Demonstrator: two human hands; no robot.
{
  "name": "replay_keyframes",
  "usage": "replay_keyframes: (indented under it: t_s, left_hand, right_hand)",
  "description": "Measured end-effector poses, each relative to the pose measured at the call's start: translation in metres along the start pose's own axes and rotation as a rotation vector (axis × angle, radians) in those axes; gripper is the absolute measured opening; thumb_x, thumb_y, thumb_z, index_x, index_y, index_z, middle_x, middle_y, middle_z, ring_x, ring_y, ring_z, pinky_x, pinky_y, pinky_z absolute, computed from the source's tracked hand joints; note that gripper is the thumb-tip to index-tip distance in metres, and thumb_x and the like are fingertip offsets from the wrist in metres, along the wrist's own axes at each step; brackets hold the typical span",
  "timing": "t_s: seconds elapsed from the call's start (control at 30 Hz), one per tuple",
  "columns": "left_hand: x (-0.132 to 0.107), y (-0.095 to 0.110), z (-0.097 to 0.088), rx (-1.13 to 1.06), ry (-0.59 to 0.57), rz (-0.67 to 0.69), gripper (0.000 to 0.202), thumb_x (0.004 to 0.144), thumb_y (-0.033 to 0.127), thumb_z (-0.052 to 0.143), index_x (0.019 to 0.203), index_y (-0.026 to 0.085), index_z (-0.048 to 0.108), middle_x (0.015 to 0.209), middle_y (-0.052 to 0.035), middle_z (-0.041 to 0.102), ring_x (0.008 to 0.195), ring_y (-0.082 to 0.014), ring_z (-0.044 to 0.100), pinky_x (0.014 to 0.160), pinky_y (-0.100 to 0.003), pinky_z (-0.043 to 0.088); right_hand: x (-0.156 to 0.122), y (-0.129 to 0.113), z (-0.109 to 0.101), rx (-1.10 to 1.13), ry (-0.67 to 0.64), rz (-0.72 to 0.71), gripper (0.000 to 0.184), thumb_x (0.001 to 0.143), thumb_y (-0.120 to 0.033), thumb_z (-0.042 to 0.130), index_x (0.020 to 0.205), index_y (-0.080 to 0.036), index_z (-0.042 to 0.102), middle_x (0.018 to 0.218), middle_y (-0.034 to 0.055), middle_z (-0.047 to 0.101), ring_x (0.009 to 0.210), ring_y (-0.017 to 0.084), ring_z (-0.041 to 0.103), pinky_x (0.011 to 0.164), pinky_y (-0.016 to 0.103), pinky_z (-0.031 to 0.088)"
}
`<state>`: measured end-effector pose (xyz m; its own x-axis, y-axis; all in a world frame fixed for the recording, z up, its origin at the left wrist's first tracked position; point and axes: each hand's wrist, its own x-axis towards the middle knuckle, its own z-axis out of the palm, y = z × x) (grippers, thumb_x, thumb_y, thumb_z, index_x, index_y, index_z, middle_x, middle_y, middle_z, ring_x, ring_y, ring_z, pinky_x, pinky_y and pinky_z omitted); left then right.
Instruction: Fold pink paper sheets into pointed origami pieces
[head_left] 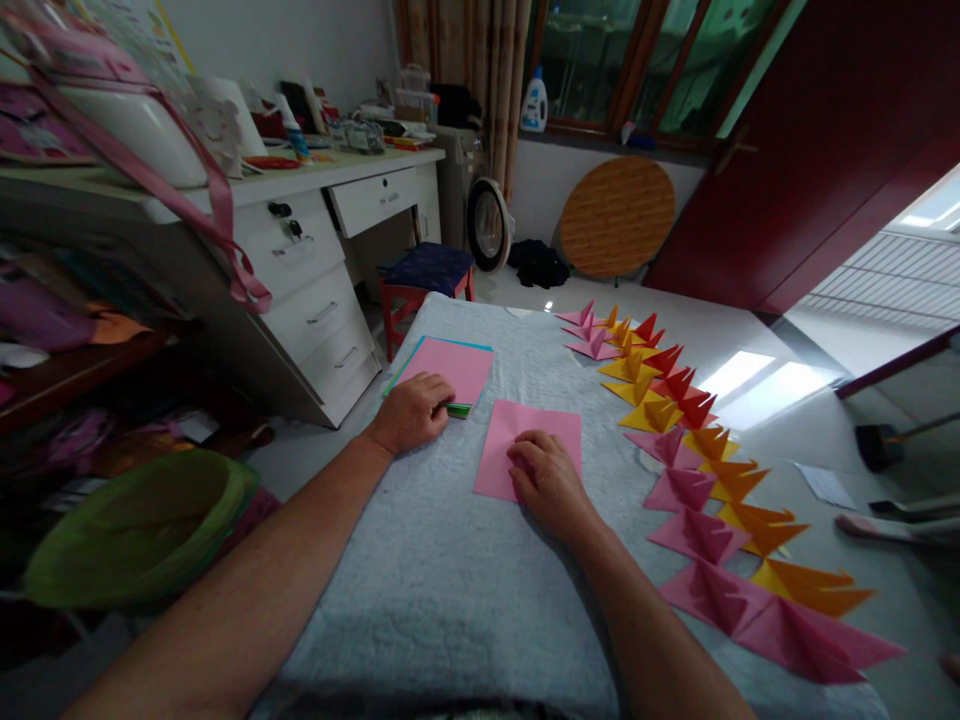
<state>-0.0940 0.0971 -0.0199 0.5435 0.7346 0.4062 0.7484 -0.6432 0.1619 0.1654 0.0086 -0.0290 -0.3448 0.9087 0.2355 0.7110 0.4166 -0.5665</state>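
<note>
My left hand [415, 412] rests at the near edge of a stack of coloured paper [457, 366], fingers curled over it. The stack has a pink sheet on top, with blue and green edges showing beneath. A single square pink sheet of paper [499, 455] lies flat just to its right. On this sheet sits my right hand [547, 465], its fingers bent and drawn together against the paper. Along the right side stand rows of folded paper cranes: pink ones [697, 535], yellow ones [651, 412], orange ones [761, 525] and red ones [679, 384].
A grey-blue cloth [450, 580] covers the table. Left are a green basket [142, 530] and a white desk [300, 290] with drawers. A stool [427, 270] stands beyond the table's far left corner, near a washing machine [487, 225] with its door open.
</note>
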Motion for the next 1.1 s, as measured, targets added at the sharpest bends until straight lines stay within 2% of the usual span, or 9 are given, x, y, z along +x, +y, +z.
replay_keyframes:
  t_s: [0.1,0.23,0.4,0.5,0.6,0.67,0.87,0.93,1.1]
  left_hand:
    - [0.001,0.007,-0.003,0.003,-0.03,0.003,0.016,0.078,0.021,0.06,0.093,0.017,0.065,0.097,-0.011,0.067,0.092,-0.0268,0.059,0.088,-0.042,0.05]
    - [0.002,0.012,0.003,0.004,-0.043,0.043,0.037,0.086,0.04,0.063,0.116,0.019,0.065,0.126,-0.0132,0.061,0.117,-0.0306,0.054,0.103,-0.049,0.043]
    - [0.005,0.015,0.015,0.01,-0.106,0.086,0.038,0.09,0.035,0.06,0.126,0.022,0.064,0.142,-0.0129,0.052,0.134,-0.0297,0.044,0.115,-0.05,0.034]
    - [0.005,0.014,0.018,0.019,-0.114,0.061,0.035,0.093,0.032,0.057,0.124,0.02,0.065,0.14,-0.014,0.054,0.132,-0.0286,0.047,0.115,-0.048,0.036]
    - [0.004,0.017,0.015,0.019,-0.101,0.055,0.036,0.092,0.03,0.057,0.125,0.017,0.064,0.14,-0.0149,0.054,0.132,-0.0286,0.047,0.115,-0.048,0.036]
    - [0.005,0.026,0.008,-0.001,-0.111,0.066,0.04,0.089,0.029,0.061,0.127,0.016,0.063,0.142,-0.0158,0.053,0.133,-0.0296,0.046,0.116,-0.048,0.034]
    - [0.002,0.081,-0.017,-0.155,-0.399,0.197,0.054,0.081,0.048,0.072,0.125,0.017,0.064,0.135,-0.0144,0.059,0.127,-0.0314,0.052,0.111,-0.046,0.039]
    - [-0.001,0.095,-0.022,-0.153,-0.454,0.199,0.053,0.077,0.045,0.076,0.122,0.018,0.064,0.133,-0.0143,0.059,0.125,-0.0325,0.053,0.108,-0.045,0.042]
    - [-0.006,0.106,-0.024,-0.134,-0.528,0.109,0.028,0.085,0.029,0.068,0.111,0.017,0.065,0.117,-0.0117,0.065,0.111,-0.0276,0.061,0.094,-0.037,0.05]
  right_hand:
    - [0.0,-0.002,-0.001,-0.005,-0.001,0.003,0.017,0.085,-0.011,0.061,0.099,-0.018,0.068,0.109,0.0107,0.065,0.104,0.024,0.055,0.096,0.041,0.046]
    - [0.001,-0.003,-0.003,-0.01,-0.007,-0.001,0.019,0.084,-0.009,0.061,0.099,-0.017,0.068,0.109,0.0107,0.065,0.102,0.024,0.055,0.095,0.04,0.046]
    - [0.0,0.0,-0.001,0.0,0.025,-0.031,0.016,0.087,-0.012,0.06,0.099,-0.017,0.069,0.108,0.0111,0.066,0.103,0.025,0.056,0.096,0.041,0.046]
    - [-0.001,0.005,-0.001,-0.054,0.156,0.012,0.017,0.088,-0.017,0.059,0.101,-0.017,0.071,0.115,0.0134,0.065,0.109,0.028,0.055,0.099,0.046,0.044]
    - [-0.002,0.011,-0.005,-0.109,0.287,0.079,0.019,0.089,-0.018,0.057,0.101,-0.018,0.072,0.119,0.0147,0.064,0.112,0.031,0.054,0.099,0.049,0.042]
    - [-0.001,0.014,-0.008,-0.119,0.299,0.096,0.02,0.089,-0.018,0.056,0.101,-0.017,0.072,0.118,0.0147,0.065,0.111,0.031,0.055,0.099,0.048,0.043]
    - [0.002,0.016,-0.013,-0.078,0.18,0.143,0.026,0.087,-0.016,0.054,0.109,-0.015,0.068,0.115,0.0134,0.069,0.108,0.028,0.06,0.099,0.043,0.043]
    - [0.003,0.013,-0.014,-0.064,0.142,0.175,0.029,0.086,-0.015,0.056,0.113,-0.014,0.066,0.116,0.014,0.07,0.109,0.027,0.06,0.1,0.041,0.043]
    - [0.001,0.001,-0.026,-0.075,-0.043,0.211,0.042,0.086,-0.018,0.057,0.127,-0.011,0.058,0.122,0.0152,0.069,0.114,0.027,0.061,0.102,0.039,0.043]
